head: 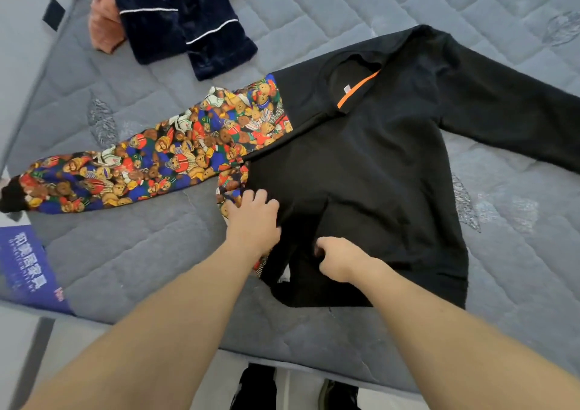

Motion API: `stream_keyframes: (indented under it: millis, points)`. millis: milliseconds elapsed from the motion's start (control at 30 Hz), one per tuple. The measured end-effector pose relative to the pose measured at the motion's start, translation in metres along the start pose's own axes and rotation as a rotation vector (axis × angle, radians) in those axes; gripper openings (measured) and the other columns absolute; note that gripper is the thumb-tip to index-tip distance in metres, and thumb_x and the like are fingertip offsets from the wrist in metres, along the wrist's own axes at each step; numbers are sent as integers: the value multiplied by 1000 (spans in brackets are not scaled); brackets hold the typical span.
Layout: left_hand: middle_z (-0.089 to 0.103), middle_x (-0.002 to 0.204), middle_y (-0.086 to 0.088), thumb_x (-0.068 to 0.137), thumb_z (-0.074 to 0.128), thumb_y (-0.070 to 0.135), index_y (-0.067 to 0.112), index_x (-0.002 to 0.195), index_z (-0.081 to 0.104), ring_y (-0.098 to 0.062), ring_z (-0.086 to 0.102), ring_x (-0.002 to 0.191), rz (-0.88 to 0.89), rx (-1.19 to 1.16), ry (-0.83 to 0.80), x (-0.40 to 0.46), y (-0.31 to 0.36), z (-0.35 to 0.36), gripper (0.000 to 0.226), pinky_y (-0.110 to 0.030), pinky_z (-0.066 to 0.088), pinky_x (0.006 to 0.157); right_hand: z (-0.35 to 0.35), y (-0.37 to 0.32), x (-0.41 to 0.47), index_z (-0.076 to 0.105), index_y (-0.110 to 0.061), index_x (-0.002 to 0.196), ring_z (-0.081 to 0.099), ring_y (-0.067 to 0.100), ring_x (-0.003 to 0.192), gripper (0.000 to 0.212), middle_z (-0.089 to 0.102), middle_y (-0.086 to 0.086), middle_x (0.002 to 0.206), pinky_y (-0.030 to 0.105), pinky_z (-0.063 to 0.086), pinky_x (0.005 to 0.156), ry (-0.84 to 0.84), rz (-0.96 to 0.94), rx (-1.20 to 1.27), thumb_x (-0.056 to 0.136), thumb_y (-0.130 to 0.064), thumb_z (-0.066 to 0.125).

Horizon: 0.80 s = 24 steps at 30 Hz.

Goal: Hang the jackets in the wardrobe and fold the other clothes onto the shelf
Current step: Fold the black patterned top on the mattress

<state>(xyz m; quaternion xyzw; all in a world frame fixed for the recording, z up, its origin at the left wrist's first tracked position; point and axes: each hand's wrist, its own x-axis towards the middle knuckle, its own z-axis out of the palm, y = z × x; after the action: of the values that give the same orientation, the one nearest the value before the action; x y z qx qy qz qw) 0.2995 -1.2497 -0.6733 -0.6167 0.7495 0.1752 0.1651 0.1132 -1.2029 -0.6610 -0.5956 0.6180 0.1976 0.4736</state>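
Note:
A black sweatshirt (370, 164) lies spread flat on the grey quilted mattress (157, 252), its collar showing an orange strip. One sleeve (150, 161) has a bright teddy-bear print and stretches out to the left; the black sleeve runs off to the right. My left hand (254, 218) lies on the left side edge of the body, fingers curled into the black cloth by the printed panel. Close beside it, my right hand (337, 259) grips a bunch of the black cloth near the hem.
A dark blue velvet garment (188, 23) with white piping lies at the top left over an orange-pink cloth (103, 26). A blue printed label (28, 265) hangs at the mattress's left edge. Below the near edge I see the floor and my dark shoes (257, 387).

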Motion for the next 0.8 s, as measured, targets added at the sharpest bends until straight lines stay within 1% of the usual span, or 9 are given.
stream_keyframes:
  millis: [100, 200, 267, 333, 433, 567, 667, 733, 800]
  points:
    - [53, 106, -1, 74, 57, 29, 18, 83, 55, -30, 48, 113, -38, -276, 79, -40, -62, 14, 14, -49, 44, 93, 4, -10, -8, 63, -7, 116, 58, 31, 111, 29, 62, 11, 125, 34, 48, 92, -286, -14, -263, 94, -10, 43]
    - [35, 147, 5, 78, 49, 30, 33, 97, 61, -22, 36, 133, -49, 29, -415, -85, -123, 15, 23, -51, 25, 112, -10, -30, -12, 61, -4, 127, 55, 31, 121, 37, 58, 13, 133, 36, 42, 104, -345, 9, -326, 99, -10, 38]
    - [34, 151, 4, 85, 43, 29, 29, 113, 64, -21, 47, 127, -124, 51, -643, -76, -132, 2, 35, -42, 36, 107, -30, -43, -9, 59, -5, 130, 53, 30, 124, 37, 57, 13, 135, 36, 42, 106, -266, 65, -218, 99, -10, 41]
    - [55, 134, -5, 88, 45, 25, 21, 116, 62, -26, 56, 117, -176, -66, -532, -39, -112, -28, 33, -38, 47, 97, -57, -54, -1, 61, -5, 129, 53, 28, 126, 36, 59, 11, 135, 33, 41, 106, -134, 87, -99, 99, -11, 42]
    - [57, 115, -5, 88, 48, 23, 21, 109, 55, -26, 54, 104, -152, -301, -265, 24, -70, -68, 22, -43, 50, 89, -104, -61, 22, 63, -3, 125, 55, 30, 121, 34, 62, 14, 129, 34, 43, 103, 38, 127, 135, 96, -9, 45]
    - [39, 139, -7, 86, 56, 31, 24, 135, 37, -29, 37, 127, -65, -305, -35, 91, -27, -82, 53, -57, 43, 99, -165, -50, 59, 57, -3, 127, 58, 33, 101, 34, 60, 17, 111, 40, 48, 90, 200, 231, 514, 96, -13, 50]
    - [15, 157, -5, 85, 64, 40, 32, 149, 15, -31, 13, 146, -165, -140, -45, 127, -30, -64, 81, -71, 14, 109, -203, -29, 93, 49, -8, 132, 54, 35, 121, 37, 53, 20, 134, 44, 45, 101, 271, 309, 884, 97, -20, 51]
    - [30, 149, -7, 85, 64, 41, 28, 145, 25, -29, 26, 139, -206, 12, 23, 142, -39, -53, 72, -69, 21, 108, -218, -20, 118, 50, -9, 131, 53, 32, 123, 37, 52, 18, 136, 44, 45, 103, 314, 333, 1038, 96, -20, 52]
    - [53, 127, -5, 88, 56, 31, 24, 126, 47, -28, 49, 118, -220, 2, 85, 158, -48, -62, 40, -54, 40, 95, -228, -21, 140, 55, -13, 124, 52, 29, 127, 30, 57, 11, 133, 41, 46, 102, 356, 338, 1140, 95, -16, 52]
